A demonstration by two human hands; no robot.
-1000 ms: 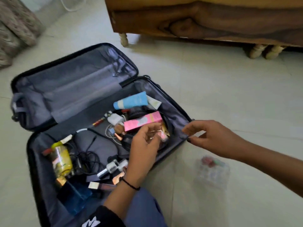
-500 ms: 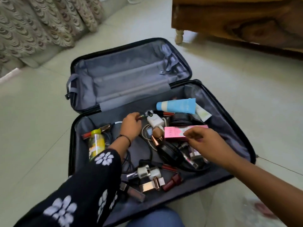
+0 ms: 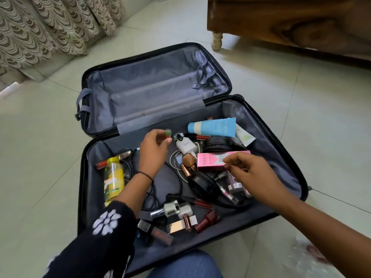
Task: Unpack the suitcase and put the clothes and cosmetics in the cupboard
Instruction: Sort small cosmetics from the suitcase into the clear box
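Head view: open suitcase on the floor, near half holding blue tube, pink box, yellow bottle. Left hand pinches a small green thing; right hand curls at the pink box, grip unclear.

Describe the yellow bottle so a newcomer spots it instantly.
Find the open suitcase on the floor; look in its cluttered near half. Near the left wall lies the yellow bottle. Alone there it is translucent yellow, amid black cables and small lipsticks.
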